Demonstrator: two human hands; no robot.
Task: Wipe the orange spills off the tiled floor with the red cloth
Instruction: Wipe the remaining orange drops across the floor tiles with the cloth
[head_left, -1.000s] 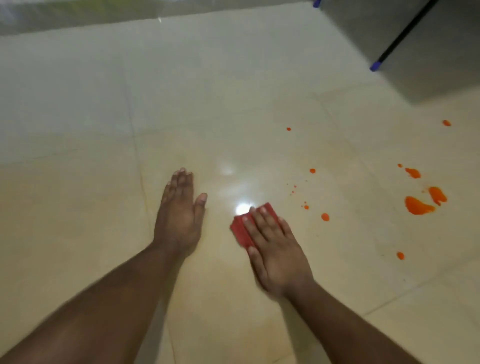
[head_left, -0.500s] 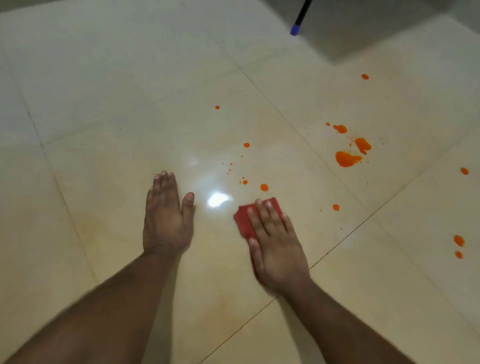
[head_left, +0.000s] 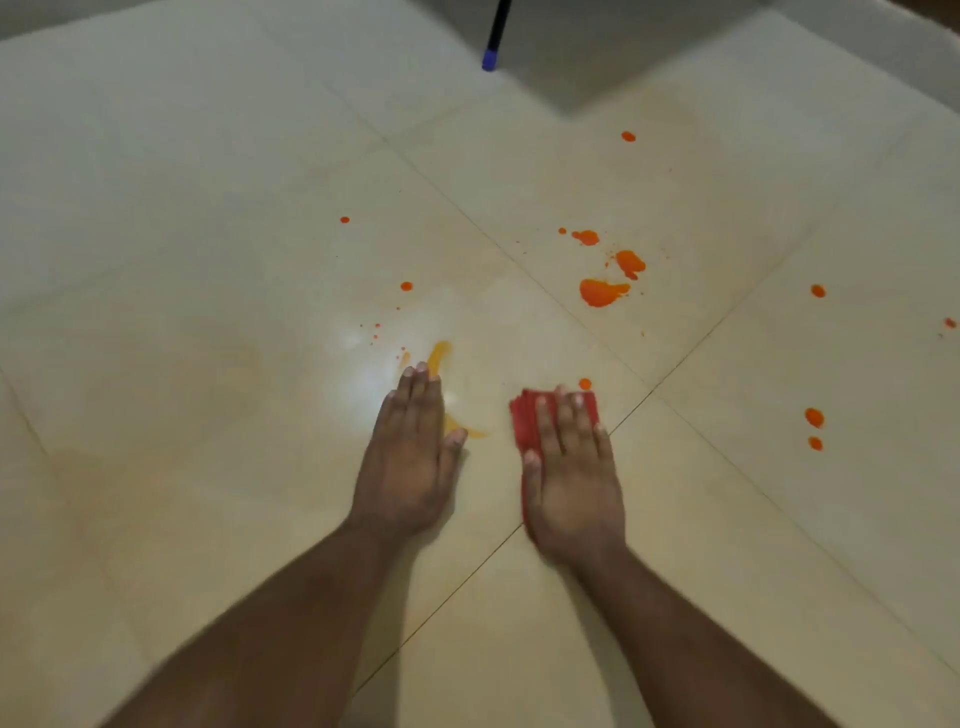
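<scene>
Right hand (head_left: 571, 467) flat, fingers straight, pressing the soft, light red cloth (head_left: 524, 426) to the tiled floor (head_left: 208, 260) near an orange drop (head_left: 585, 384), left hand (head_left: 410, 457) spread flat alongside; best pressed from on top.

Glossy smooth tiled floor (head_left: 208, 260); soft matt red cloth (head_left: 524, 426)

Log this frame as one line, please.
wiping | right hand flat on red cloth | left hand flat on floor | orange spills remain
</scene>
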